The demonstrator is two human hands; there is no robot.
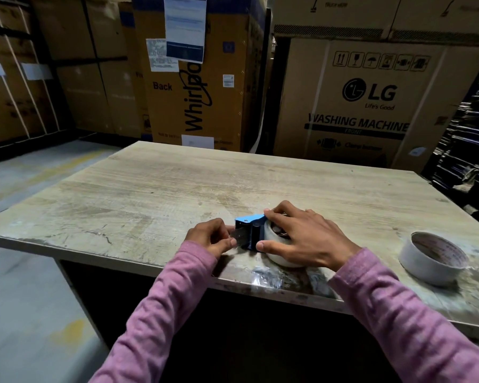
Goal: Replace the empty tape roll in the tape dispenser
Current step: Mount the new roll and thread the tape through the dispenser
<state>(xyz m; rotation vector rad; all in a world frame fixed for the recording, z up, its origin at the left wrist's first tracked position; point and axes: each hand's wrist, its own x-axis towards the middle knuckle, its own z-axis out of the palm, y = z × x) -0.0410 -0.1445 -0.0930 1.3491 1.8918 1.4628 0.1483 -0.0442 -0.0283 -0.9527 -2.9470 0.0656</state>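
Table (150, 189) | dispenser (249, 225) holds roll | right hand (302, 239) grips it | left hand (213, 239) pinches tape

The far half and the left part of the table (155, 186) were left bare, so open passage was offered there. The near middle was taken up by the tape dispenser (250, 230), which was covered by the left hand (212, 239) and right hand (302, 239). Near the right edge, a loose tape roll (433, 258) lay flat, well apart from the dispenser, with a clear gap between. Behind the table, reach was blocked by stacked cardboard boxes (365, 100).
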